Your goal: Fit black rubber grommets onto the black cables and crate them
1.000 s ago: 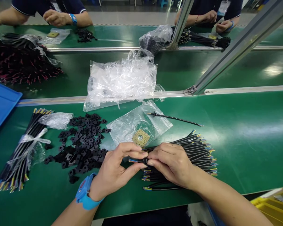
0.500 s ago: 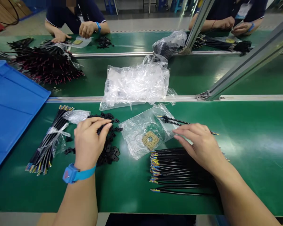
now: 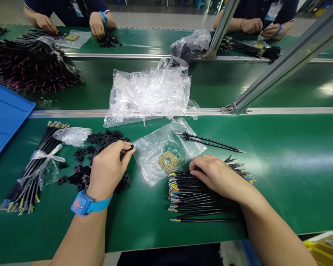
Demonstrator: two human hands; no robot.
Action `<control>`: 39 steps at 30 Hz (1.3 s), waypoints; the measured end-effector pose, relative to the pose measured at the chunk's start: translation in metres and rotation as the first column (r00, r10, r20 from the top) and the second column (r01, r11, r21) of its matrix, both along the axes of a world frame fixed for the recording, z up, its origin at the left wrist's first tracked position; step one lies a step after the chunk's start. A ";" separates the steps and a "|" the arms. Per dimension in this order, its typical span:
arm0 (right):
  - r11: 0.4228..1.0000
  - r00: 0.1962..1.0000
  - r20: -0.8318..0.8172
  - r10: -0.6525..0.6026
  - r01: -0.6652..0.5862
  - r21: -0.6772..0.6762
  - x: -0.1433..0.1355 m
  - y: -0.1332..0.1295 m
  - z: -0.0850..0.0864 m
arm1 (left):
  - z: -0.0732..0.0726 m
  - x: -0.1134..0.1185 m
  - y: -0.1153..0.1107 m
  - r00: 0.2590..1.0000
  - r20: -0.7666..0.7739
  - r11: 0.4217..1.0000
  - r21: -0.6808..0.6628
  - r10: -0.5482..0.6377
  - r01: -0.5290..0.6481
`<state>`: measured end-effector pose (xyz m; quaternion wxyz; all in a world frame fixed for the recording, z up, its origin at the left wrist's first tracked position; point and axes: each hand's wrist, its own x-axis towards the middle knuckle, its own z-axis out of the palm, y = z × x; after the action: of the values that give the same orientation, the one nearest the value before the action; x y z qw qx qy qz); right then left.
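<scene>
Between the thumb and forefinger of my left hand (image 3: 107,168) is a small black plastic part (image 3: 131,147), mostly covered by the fingers. A pile of similar black parts (image 3: 104,138) lies behind and beside that hand. My right hand (image 3: 212,171) bends over a row of black cables (image 3: 194,201) with coloured wire ends. Its thumb and fingertips close on a black cable (image 3: 183,173) at the row's far edge; the grip itself is partly hidden. Behind it lie two cables (image 3: 213,142) with black parts at their left ends. A clear bag (image 3: 147,162) carries a yellowish sponge (image 3: 163,166).
A tied cable bundle (image 3: 30,171) and a blue bin (image 3: 8,118) are at the left. Crumpled clear plastic bags (image 3: 152,90) lie across the metal rail (image 3: 211,111). A slanted metal post (image 3: 272,68) rises at the right. Two co-workers' hands (image 3: 97,26) work across the bench.
My left hand has lifted a black part from the pile. My right hand has come down from beside the clear bag onto the cable row, fingers closing. The view has shifted right.
</scene>
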<state>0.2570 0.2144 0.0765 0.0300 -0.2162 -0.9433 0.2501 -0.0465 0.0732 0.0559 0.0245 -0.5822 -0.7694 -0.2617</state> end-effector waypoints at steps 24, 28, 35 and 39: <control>0.952 0.996 -0.014 -0.089 0.089 0.293 -0.011 -0.002 -0.030 | 0.023 0.031 0.004 0.427 0.902 0.996 -0.083 0.069 0.013; 0.944 0.992 -0.064 -0.108 0.122 0.306 -0.008 -0.001 -0.026 | 0.021 0.037 0.009 0.269 0.959 0.995 -0.093 0.084 0.022; 0.923 0.843 -0.537 -0.039 0.236 0.305 -0.012 -0.020 -0.001 | 0.018 0.057 0.015 0.042 0.996 0.995 -0.082 0.079 0.063; 0.910 0.795 -0.606 0.013 0.242 0.337 -0.015 -0.029 0.005 | 0.019 0.062 0.015 -0.002 0.996 0.992 -0.086 0.086 0.088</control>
<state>0.2415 0.1851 0.0810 0.3834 -0.1740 -0.9008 0.1060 0.0150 0.0877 0.0749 -0.5633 -0.2264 -0.5746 -0.5489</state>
